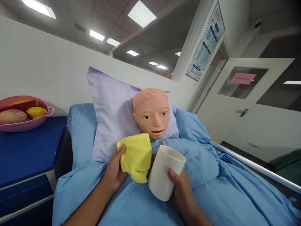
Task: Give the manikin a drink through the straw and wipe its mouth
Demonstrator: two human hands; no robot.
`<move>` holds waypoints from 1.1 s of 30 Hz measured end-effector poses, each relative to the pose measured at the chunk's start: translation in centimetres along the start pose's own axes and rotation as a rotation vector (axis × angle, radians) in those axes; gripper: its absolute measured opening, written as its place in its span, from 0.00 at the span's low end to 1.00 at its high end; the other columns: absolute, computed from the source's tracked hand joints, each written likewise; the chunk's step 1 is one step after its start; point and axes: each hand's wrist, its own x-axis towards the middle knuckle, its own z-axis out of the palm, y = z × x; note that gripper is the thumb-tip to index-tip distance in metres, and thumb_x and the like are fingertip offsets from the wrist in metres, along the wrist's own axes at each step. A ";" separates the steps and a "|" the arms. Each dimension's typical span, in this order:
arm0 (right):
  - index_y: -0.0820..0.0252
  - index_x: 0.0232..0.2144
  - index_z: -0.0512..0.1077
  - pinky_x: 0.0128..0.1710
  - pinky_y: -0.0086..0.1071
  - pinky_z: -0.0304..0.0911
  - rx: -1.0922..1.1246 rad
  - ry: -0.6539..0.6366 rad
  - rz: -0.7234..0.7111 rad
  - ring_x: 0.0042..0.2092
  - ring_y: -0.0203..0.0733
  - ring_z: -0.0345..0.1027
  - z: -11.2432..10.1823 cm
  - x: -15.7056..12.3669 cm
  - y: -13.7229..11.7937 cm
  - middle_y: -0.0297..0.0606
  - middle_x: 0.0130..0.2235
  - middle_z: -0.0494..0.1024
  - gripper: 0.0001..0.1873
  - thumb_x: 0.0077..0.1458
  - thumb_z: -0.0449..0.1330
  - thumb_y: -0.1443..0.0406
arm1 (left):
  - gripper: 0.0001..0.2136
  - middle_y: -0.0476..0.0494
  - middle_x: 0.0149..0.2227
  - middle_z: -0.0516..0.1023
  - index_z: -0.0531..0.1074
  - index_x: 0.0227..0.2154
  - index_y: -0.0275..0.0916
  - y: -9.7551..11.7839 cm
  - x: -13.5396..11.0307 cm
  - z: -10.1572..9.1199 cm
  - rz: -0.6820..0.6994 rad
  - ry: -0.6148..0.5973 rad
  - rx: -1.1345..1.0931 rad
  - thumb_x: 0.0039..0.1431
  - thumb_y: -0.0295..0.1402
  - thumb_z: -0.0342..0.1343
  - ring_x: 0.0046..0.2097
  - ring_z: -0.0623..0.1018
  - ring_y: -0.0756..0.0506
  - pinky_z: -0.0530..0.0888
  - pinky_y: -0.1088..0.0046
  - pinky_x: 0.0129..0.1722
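My left hand (117, 171) grips a folded yellow towel (136, 157), with the thumb on its near face and the other fingers mostly hidden behind it. In my right hand (183, 191) is a white mug (164, 172), tilted a little, its thumb across the side; the mug's inside bottom is out of sight. Towel and mug are side by side, very close together, below the chin of a manikin head (152, 113). The manikin lies propped on a lilac pillow (113, 113), its mouth slightly parted, and a blue quilt (202, 157) covers its body.
On the left, a pink basket (25, 125) of fruit stands on a blue-topped cabinet (28, 153). A white bed rail (258, 168) runs along the right side. Behind the bed rises a white wall (47, 62), and a door (225, 110) is at the right.
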 end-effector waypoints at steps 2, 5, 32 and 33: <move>0.57 0.48 0.73 0.32 0.38 0.72 0.019 0.034 0.002 0.37 0.50 0.75 0.5 -0.1 -0.4 0.44 0.40 0.81 0.35 0.42 0.69 0.44 | 0.24 0.37 0.55 0.77 0.66 0.60 0.36 0.0 -0.1 -0.1 0.008 -0.010 0.017 0.63 0.38 0.58 0.57 0.76 0.39 0.71 0.63 0.61; 0.56 0.52 0.70 0.33 0.39 0.73 0.033 0.063 0.025 0.40 0.53 0.76 1.0 -0.3 -0.8 0.45 0.44 0.81 0.39 0.43 0.68 0.43 | 0.24 0.37 0.55 0.77 0.66 0.60 0.36 0.0 -0.2 -0.2 0.020 -0.014 0.028 0.63 0.38 0.58 0.56 0.76 0.39 0.71 0.63 0.60; 0.47 0.66 0.57 0.42 0.40 0.74 0.003 0.116 -0.005 0.49 0.53 0.73 0.8 -0.1 -0.6 0.41 0.57 0.75 0.43 0.53 0.61 0.42 | 0.21 0.38 0.54 0.78 0.70 0.56 0.36 0.1 -1.0 0.4 0.057 0.025 0.101 0.62 0.37 0.59 0.56 0.77 0.39 0.73 0.64 0.59; 0.46 0.66 0.56 0.42 0.41 0.74 0.010 0.114 -0.002 0.49 0.53 0.73 0.8 -0.1 -0.5 0.41 0.57 0.74 0.43 0.53 0.62 0.43 | 0.21 0.38 0.54 0.78 0.69 0.56 0.37 0.0 -1.0 0.4 0.055 0.028 0.101 0.62 0.37 0.59 0.56 0.77 0.39 0.73 0.65 0.58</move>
